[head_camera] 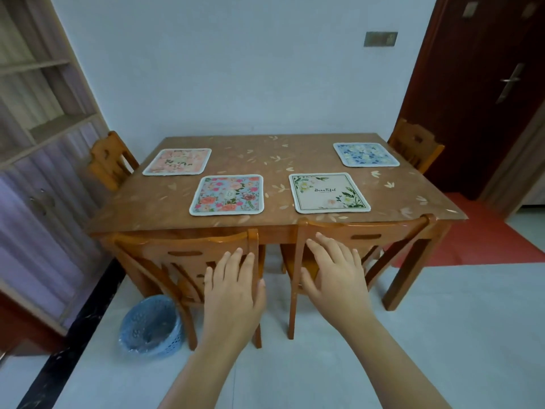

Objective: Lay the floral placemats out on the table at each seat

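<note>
Several floral placemats lie flat on the brown wooden table (pixel 274 160). A pink one (pixel 177 161) is at the far left and a blue and white one (pixel 365 154) at the far right. A blue mat with red flowers (pixel 227 194) and a cream "Beautiful" mat (pixel 328 192) lie along the near edge. My left hand (pixel 233 293) and my right hand (pixel 336 276) hover with fingers straight in front of the two near chair backs, holding nothing.
Two wooden chairs (pixel 188 261) (pixel 362 234) are pushed in at the near side, one more at each end (pixel 110 160) (pixel 415 144). A blue basket (pixel 150 326) sits on the floor at the left. Shelving stands left, a dark door right.
</note>
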The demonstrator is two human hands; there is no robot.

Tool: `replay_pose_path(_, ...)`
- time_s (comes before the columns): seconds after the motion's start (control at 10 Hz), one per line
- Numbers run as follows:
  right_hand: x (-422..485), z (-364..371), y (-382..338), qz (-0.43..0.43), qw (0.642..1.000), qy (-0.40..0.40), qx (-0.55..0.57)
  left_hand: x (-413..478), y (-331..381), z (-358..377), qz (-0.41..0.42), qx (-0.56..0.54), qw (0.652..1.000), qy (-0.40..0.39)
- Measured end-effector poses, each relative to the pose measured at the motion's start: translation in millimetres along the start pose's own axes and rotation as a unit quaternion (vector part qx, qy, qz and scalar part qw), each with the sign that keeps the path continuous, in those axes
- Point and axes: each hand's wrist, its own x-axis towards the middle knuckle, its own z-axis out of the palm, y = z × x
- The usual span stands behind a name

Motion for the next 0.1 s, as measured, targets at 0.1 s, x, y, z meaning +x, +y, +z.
replay_pose_path(0.1, -44.7, -13.7, -17.9, 0.004, 1.0, 0.031, -0.004, -42.5, -4.3, -15.6, 0.003, -0.004, 1.0, 0.001)
